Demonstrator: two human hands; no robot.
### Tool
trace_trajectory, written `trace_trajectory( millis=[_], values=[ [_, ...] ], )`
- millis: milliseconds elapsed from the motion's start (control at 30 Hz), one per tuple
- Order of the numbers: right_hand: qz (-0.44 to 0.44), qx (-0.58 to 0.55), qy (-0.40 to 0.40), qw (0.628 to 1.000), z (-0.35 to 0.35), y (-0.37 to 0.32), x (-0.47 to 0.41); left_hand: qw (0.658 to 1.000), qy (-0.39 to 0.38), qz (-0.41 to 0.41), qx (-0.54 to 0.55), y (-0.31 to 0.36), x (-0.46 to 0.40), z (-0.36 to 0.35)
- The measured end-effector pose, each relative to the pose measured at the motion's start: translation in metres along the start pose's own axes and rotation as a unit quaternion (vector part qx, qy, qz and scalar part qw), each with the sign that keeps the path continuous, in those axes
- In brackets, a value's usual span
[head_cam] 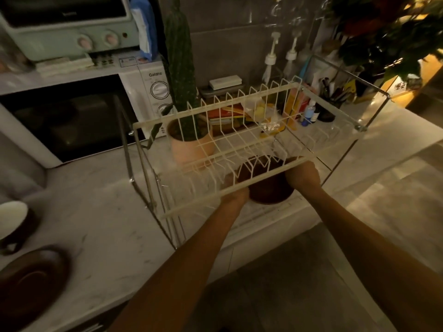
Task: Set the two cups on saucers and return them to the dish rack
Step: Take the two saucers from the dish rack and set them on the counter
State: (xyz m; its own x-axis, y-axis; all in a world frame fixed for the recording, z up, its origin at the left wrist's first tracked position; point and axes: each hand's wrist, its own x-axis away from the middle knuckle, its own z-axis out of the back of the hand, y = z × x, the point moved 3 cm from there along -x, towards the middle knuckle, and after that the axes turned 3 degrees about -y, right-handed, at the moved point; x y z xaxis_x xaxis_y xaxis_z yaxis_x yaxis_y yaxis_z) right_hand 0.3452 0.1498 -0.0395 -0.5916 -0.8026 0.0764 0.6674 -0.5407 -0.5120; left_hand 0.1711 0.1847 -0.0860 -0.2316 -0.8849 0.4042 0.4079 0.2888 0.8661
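Note:
A white wire dish rack (pixel 239 130) stands on the counter. Under its upper tier sits a dark brown saucer (pixel 271 191), and the brown shape above it looks like a cup, though the wires blur it. My left hand (pixel 236 196) grips the saucer's left edge. My right hand (pixel 303 176) holds its right side. Both hands reach in below the rack's front rail. At the far left a second brown cup (pixel 14 219) with a white inside stands on the counter. A second empty brown saucer (pixel 31 281) lies in front of that cup.
A potted cactus in a pink pot (pixel 189 144) stands behind the rack's left part. A white microwave (pixel 72 116) with a mint toaster oven (pixel 69 25) on top fills the back left. Bottles and packets (pixel 309 111) crowd the back right. The counter edge (pixel 275 226) runs just before the rack.

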Motion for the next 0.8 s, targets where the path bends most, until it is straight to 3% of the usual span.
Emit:
trace_trajectory(
  millis=[300,800],
  values=[
    [0.058,0.041,-0.033,0.997,0.01,-0.004,0.069,0.995,0.007,-0.102,0.012,-0.011,0.097,0.038],
    [0.038,0.016,-0.148,0.988,-0.03,-0.001,0.184,0.988,-0.016,-0.152,0.006,-0.09,0.212,0.098]
  ],
)
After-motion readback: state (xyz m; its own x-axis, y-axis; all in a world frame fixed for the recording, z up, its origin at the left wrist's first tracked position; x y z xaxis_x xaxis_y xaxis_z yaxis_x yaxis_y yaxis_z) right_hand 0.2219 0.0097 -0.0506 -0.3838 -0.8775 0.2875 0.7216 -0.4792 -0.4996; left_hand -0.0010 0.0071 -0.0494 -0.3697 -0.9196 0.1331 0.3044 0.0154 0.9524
